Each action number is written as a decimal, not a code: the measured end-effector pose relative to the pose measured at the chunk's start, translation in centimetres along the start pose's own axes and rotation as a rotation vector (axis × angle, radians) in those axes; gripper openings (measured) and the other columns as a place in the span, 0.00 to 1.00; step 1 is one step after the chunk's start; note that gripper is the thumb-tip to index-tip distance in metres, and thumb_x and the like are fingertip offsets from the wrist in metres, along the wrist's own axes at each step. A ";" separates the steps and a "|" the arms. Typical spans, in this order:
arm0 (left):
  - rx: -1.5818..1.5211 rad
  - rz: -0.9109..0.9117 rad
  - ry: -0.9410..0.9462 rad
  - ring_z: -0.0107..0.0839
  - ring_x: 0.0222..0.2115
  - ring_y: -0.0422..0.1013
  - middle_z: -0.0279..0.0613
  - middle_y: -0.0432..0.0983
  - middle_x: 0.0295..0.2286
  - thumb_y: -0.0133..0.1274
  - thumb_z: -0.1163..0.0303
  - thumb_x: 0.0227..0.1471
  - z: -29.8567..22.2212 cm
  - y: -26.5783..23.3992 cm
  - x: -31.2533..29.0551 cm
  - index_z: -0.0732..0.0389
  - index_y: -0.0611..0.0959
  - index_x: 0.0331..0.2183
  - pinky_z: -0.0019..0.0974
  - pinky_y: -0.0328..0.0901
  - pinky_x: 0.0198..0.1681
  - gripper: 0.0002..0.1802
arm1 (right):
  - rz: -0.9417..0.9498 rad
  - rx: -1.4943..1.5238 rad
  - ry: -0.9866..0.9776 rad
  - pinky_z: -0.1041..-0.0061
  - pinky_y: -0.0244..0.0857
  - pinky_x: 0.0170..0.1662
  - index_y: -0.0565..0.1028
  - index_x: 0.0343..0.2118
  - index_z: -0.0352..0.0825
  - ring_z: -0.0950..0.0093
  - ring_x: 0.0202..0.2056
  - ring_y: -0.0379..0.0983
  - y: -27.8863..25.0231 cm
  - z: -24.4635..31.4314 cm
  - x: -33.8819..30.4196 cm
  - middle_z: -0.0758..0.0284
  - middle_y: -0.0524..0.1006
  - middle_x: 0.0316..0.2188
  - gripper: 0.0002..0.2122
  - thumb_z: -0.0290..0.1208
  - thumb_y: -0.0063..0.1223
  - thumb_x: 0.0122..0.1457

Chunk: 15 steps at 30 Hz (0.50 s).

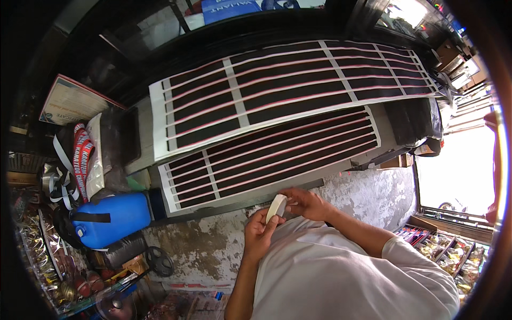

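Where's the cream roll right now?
Head view, just below centre: the cream roll is held in the left hand, with the right hand close against its right side, below the lower striped sheet in the picture.

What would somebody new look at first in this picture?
Probably the long black-and-white striped sheet across the table, with a smaller striped sheet on its near side. Then the bright blue jug at the left. Near the middle, the left hand holds a pale roll, with the right hand at its edge.
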<state>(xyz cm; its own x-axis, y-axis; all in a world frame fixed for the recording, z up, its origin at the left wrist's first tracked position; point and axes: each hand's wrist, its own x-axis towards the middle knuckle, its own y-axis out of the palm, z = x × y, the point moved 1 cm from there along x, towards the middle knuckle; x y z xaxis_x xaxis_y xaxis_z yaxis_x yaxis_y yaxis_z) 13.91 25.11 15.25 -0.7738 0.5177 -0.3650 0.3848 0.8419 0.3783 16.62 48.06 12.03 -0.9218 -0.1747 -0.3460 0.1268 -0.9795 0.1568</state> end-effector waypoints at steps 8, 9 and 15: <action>0.289 -0.190 0.036 0.25 0.42 0.80 0.43 0.87 0.41 0.63 0.71 0.67 1.4 3.7 0.3 0.68 0.82 0.50 0.32 0.73 0.49 0.14 | 0.003 -0.341 -0.103 0.67 0.76 0.48 0.81 0.51 0.33 0.71 0.45 0.81 -3.3 3.9 1.1 0.62 0.84 0.44 0.16 0.32 0.70 0.63; 0.329 -0.203 0.042 0.25 0.42 0.80 0.43 0.86 0.41 0.63 0.72 0.67 1.6 3.8 0.4 0.68 0.82 0.49 0.31 0.72 0.49 0.13 | -0.001 -0.385 -0.098 0.67 0.76 0.47 0.82 0.48 0.33 0.70 0.43 0.82 -3.1 4.1 1.5 0.62 0.84 0.42 0.14 0.33 0.71 0.63; 0.448 -0.255 0.052 0.22 0.40 0.78 0.40 0.86 0.40 0.64 0.75 0.65 2.6 3.8 0.5 0.68 0.83 0.46 0.30 0.72 0.45 0.11 | 0.010 -0.410 -0.105 0.66 0.76 0.45 0.82 0.39 0.32 0.66 0.38 0.81 -2.2 3.4 2.8 0.61 0.82 0.35 0.09 0.29 0.71 0.61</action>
<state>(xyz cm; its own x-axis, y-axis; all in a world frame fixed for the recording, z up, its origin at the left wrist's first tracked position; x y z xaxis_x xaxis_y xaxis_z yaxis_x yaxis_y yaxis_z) 16.30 28.98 14.32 -0.8907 0.2889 -0.3510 0.3498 0.9287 -0.1230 12.49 50.07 13.87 -0.9495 -0.1936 -0.2470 0.2513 -0.9404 -0.2290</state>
